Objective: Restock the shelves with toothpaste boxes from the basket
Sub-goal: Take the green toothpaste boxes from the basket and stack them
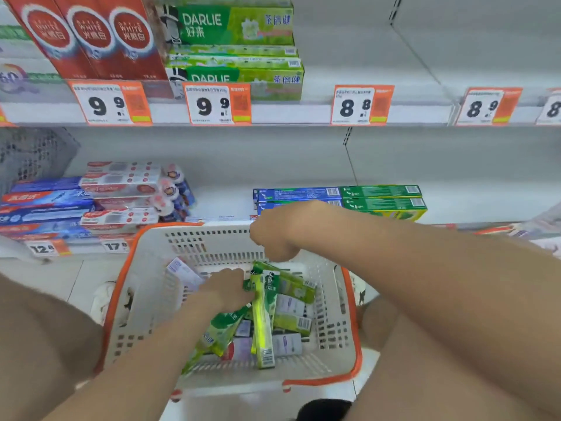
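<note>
Head view looks down into a white shopping basket (145,299) with an orange rim, sitting on the floor in front of the shelves. The left hand (227,288) reaches into it from the near side, and its fingers curl onto the upper ends of the green Darlie boxes (262,323), which stand tilted in the middle of the basket. One more green box slants out under the left wrist. White-and-purple boxes (288,344) lie flat beneath and beside them. The right hand (273,235) hangs over the far rim of the basket with its fingers curled downward, just above the top of the green boxes. I cannot tell whether it pinches one of them or holds nothing.

On the lower shelf (224,205) behind the basket, blue boxes (300,194) and green boxes (382,197) are stacked side by side, touching. Red-and-white Colgate boxes (121,183) sit further left. On the upper shelf (303,113), a stack of green Darlie cartons (233,25) stands just beside upright red Darlie White cartons (91,38). Orange price tags (218,103) hang along its front edge
</note>
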The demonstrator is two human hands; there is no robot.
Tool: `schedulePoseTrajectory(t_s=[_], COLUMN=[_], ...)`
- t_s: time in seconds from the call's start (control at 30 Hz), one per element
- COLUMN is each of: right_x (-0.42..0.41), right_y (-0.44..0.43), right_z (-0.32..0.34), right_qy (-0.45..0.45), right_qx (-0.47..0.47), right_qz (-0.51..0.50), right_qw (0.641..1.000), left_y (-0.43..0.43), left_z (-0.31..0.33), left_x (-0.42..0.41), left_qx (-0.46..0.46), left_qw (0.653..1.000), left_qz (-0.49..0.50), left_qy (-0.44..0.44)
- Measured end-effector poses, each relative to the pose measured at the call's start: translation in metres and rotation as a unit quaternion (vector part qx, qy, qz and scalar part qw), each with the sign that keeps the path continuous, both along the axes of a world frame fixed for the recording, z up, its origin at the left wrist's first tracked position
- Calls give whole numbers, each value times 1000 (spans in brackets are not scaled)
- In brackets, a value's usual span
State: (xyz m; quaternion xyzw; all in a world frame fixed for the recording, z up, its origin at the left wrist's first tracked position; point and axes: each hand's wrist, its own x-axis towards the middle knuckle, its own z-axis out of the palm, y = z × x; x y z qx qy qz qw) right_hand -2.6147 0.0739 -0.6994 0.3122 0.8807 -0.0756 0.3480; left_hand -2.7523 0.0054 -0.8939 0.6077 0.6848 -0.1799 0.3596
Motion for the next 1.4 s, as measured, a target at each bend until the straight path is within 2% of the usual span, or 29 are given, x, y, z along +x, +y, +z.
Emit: schedulePoseTrajectory(t_s=[0.17, 0.27, 0.4, 0.53, 0.73, 0.93, 1.03, 1.13, 1.23, 1.3, 1.4], right_x=[-7, -11, -17, -23, -34, -38, -38, -36, -28, -25, -30], right_y=[12, 21, 26, 23, 6, -6, -4, 2, 7, 9, 8], right_z=[-7, -4, 0, 0, -1, 2, 9, 19, 37, 48, 53], right_qy=[-10, -7, -9, 1, -3, 28, 63, 89, 95, 163, 348], right_qx=[-3, 7, 16, 27, 18, 5, 9, 27, -51, -111, -156], right_qz=[33, 40, 45, 48, 66, 44, 22, -1, -49, -93, -157], right_qw=[999, 999, 999, 999, 998, 999, 998, 996, 993, 976, 911], left_y=[-10, -21, -34, -41, -41, -54, -44, -28, -12, -5, 6], left_z=[-45, -62, -67, -61, -39, -24, 5, 80, 143, 175, 222], left_x=[6, -6, -20, -29, -43, -62, -75, -70, -64, -61, -53], left_qx=[-85, -58, -27, 34, 25, 50, 113, 152, 177, 208, 210], left_qw=[993, 995, 995, 994, 997, 980, 946, 895, 845, 808, 770], left_qz=[-30, 30, 93, 87, 26, 116, 205, 281, 331, 363, 383], left_qy=[71, 80, -15, -49, -67, -152, -222, -311, -381, -414, -466])
